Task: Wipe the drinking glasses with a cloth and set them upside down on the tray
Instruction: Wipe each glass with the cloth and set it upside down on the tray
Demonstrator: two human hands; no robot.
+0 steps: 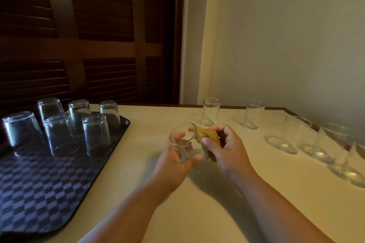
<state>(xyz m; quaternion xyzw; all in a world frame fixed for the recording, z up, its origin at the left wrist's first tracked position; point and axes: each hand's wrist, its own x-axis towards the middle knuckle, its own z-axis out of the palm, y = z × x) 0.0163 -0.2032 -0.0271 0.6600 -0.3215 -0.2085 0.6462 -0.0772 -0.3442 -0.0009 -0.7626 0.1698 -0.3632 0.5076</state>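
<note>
While a drinking glass (182, 141) is gripped over the middle of the counter (158, 116) by the curled fingers of the left hand (171, 165), wiping is judged in hand: a yellow cloth (209, 135), bunched in the right hand (229, 150), is pressed to it. Next, inversion onto the left-edge tray (49, 193) is called for.

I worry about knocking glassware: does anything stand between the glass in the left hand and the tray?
Nothing visible. Only bare cream tabletop lies between the clear drinking glass in the left hand and the black checkered tray, whose six upturned glasses occupy its far end.
</note>
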